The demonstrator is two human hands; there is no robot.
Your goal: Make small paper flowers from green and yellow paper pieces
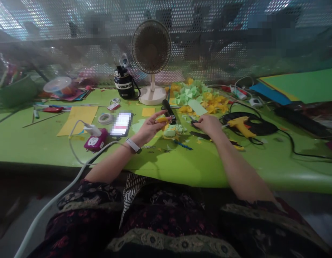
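My left hand, with a white watch band at the wrist, is raised over the table. Its thumb and fingers pinch a small folded piece of yellow paper. My right hand is lowered to the tabletop, its fingers closed around the dark handle of what looks like small scissors; most of the tool is hidden. Between the hands lie pale green and yellow paper scraps and a blue twisted strip. Behind them a black stapler rests near a yellow paper square.
A fan and black bottle stand at the back, beside a heap of folded paper pieces. A phone and purple plug adapter with cables lie left. A yellow glue gun rests on a black coil at right.
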